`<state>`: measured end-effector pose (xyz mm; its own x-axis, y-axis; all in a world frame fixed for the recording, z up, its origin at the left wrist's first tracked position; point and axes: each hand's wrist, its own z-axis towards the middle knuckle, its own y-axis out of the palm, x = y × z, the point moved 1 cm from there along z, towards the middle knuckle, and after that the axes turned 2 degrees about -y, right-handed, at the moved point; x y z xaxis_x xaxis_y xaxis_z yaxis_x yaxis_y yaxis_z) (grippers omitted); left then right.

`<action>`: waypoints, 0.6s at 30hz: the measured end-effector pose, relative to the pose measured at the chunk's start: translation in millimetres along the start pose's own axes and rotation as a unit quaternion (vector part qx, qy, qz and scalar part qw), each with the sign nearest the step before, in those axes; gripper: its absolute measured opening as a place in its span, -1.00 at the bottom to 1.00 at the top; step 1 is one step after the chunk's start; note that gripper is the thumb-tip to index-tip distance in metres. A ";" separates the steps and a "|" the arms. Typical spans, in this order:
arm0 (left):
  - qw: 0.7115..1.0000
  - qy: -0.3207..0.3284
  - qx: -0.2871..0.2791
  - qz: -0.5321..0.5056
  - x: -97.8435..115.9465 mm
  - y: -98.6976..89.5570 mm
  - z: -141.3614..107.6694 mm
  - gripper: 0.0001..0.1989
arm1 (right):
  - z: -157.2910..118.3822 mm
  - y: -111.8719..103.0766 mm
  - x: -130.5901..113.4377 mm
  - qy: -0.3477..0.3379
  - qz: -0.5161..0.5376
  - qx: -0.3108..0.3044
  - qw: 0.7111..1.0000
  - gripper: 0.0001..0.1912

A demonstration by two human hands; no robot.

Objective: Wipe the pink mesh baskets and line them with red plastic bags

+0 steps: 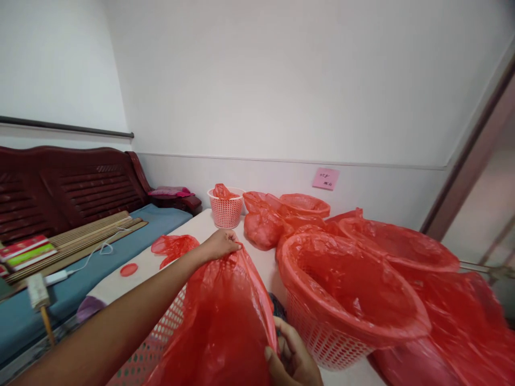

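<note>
A red plastic bag (225,316) is stretched between my two hands over a perforated plastic basket (155,343) at the lower left. My left hand (220,244) pinches the bag's far edge. My right hand (293,356) grips its near right edge between thumb and fingers. The bag hangs down in folds and hides much of the basket. Just right of my right hand stands a larger white basket (322,335) lined with a red bag (374,284), its edge folded over the rim. Something dark, partly hidden, sits between the two baskets.
A small white basket (226,212) with red plastic inside stands at the back. More bag-lined baskets (398,246) fill the right side. A crumpled red bag (175,246) and a red disc (129,269) lie left on the white table (110,287). Beyond is a wooden bench (76,187).
</note>
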<state>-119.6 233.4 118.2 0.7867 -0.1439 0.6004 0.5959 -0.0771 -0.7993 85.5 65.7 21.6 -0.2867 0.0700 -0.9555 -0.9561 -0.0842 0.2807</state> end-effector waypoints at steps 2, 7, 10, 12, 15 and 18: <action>0.999 -0.032 -0.021 0.014 -1.0 -0.5 5.6 -0.76 | 2.4 -1.3 4.1 -0.009 -0.007 0.018 1.000 -0.42; 0.991 -0.101 -0.071 0.048 5.3 -2.8 9.2 -0.73 | 4.7 -6.6 1.6 -0.037 -0.083 0.041 0.995 -0.32; 0.986 -0.128 -0.080 0.065 10.6 -1.5 10.9 -0.71 | 5.0 -6.3 -9.5 -0.054 -0.213 0.035 0.975 -0.37; 0.984 -0.136 -0.083 0.074 13.2 -0.5 13.6 -0.70 | 7.0 -4.5 -16.6 -0.067 -0.282 0.036 0.956 -0.41; 0.982 -0.144 -0.093 0.083 14.7 0.0 19.1 -0.70 | 14.2 -1.8 -23.4 -0.067 -0.307 0.033 0.949 -0.43; 0.979 -0.153 -0.104 0.086 14.0 -0.1 23.3 -0.72 | 23.2 -1.4 -29.7 -0.061 -0.307 -0.011 0.950 -0.52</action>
<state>-104.8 254.3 127.3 0.9026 0.1277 0.4111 0.4304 -0.2817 -0.8575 93.9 86.8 51.7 0.3177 0.2271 -0.9206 -0.9444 -0.0115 -0.3287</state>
